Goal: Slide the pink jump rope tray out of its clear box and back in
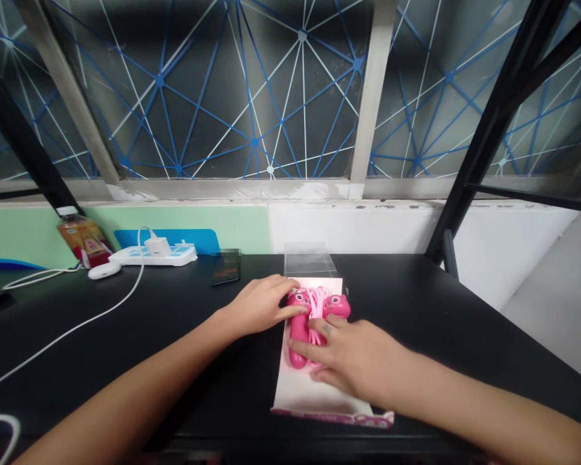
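Note:
A pink jump rope (299, 329) lies on a white card backing (290, 391), its two handles topped with animal heads and its cord bundled between them. My left hand (259, 303) pinches the head of the left handle between thumb and fingers. Over the right handle rests my right hand (353, 355), gripping there with its fingers reaching across the bundled cord to the left handle. That hand hides most of the right handle's lower part. A printed purple flap (334, 416) edges the near end of the card. Beyond the card lies a clear plastic cover (310, 261).
On the black table (174, 394) stand a bottle (84, 239) and a white power strip (159, 257) with a charger. A white case (104, 270) and a dark phone (226, 268) lie nearby. A white cable (126, 298) crosses the left side. Black frame posts (479, 148) rise at both sides.

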{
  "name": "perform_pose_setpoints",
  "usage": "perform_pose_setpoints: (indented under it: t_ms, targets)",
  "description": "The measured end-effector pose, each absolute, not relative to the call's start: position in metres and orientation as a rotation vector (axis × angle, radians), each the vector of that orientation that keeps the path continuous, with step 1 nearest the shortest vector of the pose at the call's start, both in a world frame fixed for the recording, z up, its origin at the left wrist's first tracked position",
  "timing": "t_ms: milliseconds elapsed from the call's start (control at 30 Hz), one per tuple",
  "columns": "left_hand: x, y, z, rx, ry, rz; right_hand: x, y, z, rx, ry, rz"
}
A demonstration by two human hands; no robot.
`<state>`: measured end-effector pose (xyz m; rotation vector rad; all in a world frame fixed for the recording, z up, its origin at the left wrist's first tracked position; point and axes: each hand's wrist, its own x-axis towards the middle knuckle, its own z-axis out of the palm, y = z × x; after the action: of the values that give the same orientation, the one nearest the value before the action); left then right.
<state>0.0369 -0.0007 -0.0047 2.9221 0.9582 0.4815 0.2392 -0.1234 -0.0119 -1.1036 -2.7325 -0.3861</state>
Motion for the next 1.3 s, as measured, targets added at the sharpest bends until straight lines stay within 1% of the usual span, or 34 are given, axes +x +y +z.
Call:
perform_pose_setpoints:
  t_ms: [167, 367, 600, 733, 1033, 1300]
  targets:
    - [0.038, 0.015, -0.005, 2.861, 0.963, 0.745, 0.246, -0.114, -0.020, -1.100, -2.717, -0.385]
    - [0.030, 0.036, -0.016, 2.646, 1.001, 0.539, 0.250, -0.108, -0.019, -1.096, -2.794, -0.380]
    - [0.030, 0.044, -0.016, 2.619, 0.945, 0.675, 0.247, -0.120, -0.011, -0.968, -2.757, -0.340]
    - [0.032, 0.047, -0.018, 2.554, 0.990, 0.737, 0.247, -0.122, -0.009, -0.975, -2.760, -0.328]
    - [0.021, 0.035, -0.012, 2.539, 0.831, 0.605, 0.253, -0.105, -0.021, -1.067, -2.727, -0.422]
    - [0.022, 0.023, -0.012, 2.535, 0.873, 0.604, 0.253, -0.101, -0.021, -1.163, -2.736, -0.466]
